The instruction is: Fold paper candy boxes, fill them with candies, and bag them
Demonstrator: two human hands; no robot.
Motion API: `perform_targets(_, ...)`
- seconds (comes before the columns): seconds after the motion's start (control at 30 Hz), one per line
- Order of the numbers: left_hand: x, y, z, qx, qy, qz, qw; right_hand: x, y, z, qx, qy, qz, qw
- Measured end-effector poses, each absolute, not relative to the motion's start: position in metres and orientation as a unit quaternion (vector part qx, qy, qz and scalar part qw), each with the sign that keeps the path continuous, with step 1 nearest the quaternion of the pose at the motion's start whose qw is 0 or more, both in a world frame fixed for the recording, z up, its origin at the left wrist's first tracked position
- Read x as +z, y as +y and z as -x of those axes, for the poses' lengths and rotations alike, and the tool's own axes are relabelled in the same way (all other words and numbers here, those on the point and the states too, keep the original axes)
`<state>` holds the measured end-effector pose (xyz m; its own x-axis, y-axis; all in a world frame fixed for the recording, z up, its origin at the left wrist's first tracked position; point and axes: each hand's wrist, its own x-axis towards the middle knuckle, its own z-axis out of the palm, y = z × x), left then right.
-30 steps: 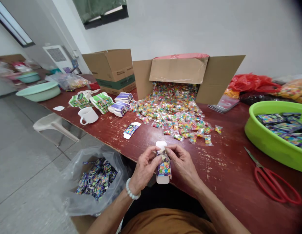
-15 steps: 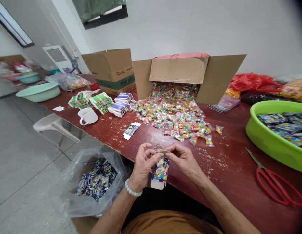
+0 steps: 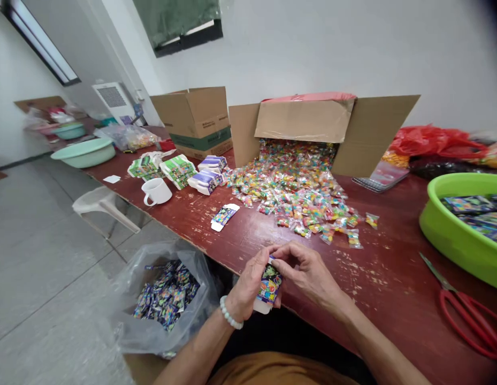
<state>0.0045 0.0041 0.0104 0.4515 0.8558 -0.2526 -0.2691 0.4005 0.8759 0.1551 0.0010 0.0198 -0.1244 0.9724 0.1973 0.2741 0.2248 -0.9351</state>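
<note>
Judging by what lay in view, we put the small box point(image 3: 271, 284) about midway: its top end looked folded in or nearly so, while the white flap point(image 3: 261, 307) at the bottom stuck out unfolded. It was held at the near edge of the red table point(image 3: 376, 262), the left hand's point(image 3: 248, 284) fingers wrapped around it and the right hand's point(image 3: 306, 270) thumb and fingers pinching the top; they hid so much of that end that we could not be sure it was closed, nor tell what was inside. Beyond the hands, a loose carton point(image 3: 224, 216) lay with its end flaps open, so we counted it as not yet done. Wrapped sweets point(image 3: 296, 198) spilled in a heap from the cardboard box point(image 3: 304, 120), plenty of them left over, and dark packets point(image 3: 168, 297) lay piled in the plastic bag point(image 3: 124, 305). For writing, we made out bright, chunky characters on the small box, partly covered and too blurred to read. The brown box point(image 3: 202, 120) with a green band bore dark lines of print that were too small for us, and we found no brand we could name.
</note>
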Motion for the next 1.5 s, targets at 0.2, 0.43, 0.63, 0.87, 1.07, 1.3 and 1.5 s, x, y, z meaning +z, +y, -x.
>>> perform_targets(0.2, 0.007, 0.004, 0.000, 0.331, 0.338, -0.426, 0.771, 0.022, 0.006, -0.157, 0.558, -0.521, 0.452, 0.461)
perform_targets(0.43, 0.006, 0.006, 0.001, 0.344, 0.381, -0.440, 0.736, 0.009, -0.007, -0.149, 0.480, -0.600, 0.416, 0.486)
perform_targets(0.63, -0.005, 0.016, -0.012, 0.389, 0.395, -0.420, 0.718, -0.004, 0.003, -0.155, 0.300, -0.699, 0.457, 0.461)
perform_targets(0.87, -0.010, 0.052, -0.002, 0.469, 0.399, -0.350, 0.706, -0.048, 0.051, -0.250, 0.037, -0.646, 0.653, 0.393)
perform_targets(1.07, -0.024, 0.068, 0.022, 0.452, 0.488, -0.390, 0.637, -0.072, 0.055, -0.283, 0.045, -0.593, 0.680, 0.429)
perform_targets(1.3, -0.009, 0.067, 0.044, 0.243, 0.523, -0.542, 0.612, -0.039, 0.035, -0.267, 0.138, -0.473, 0.696, 0.521)
perform_targets(1.5, 0.004, 0.051, 0.022, 0.372, 0.474, -0.391, 0.696, -0.007, 0.014, -0.219, 0.441, -0.342, 0.571, 0.603)
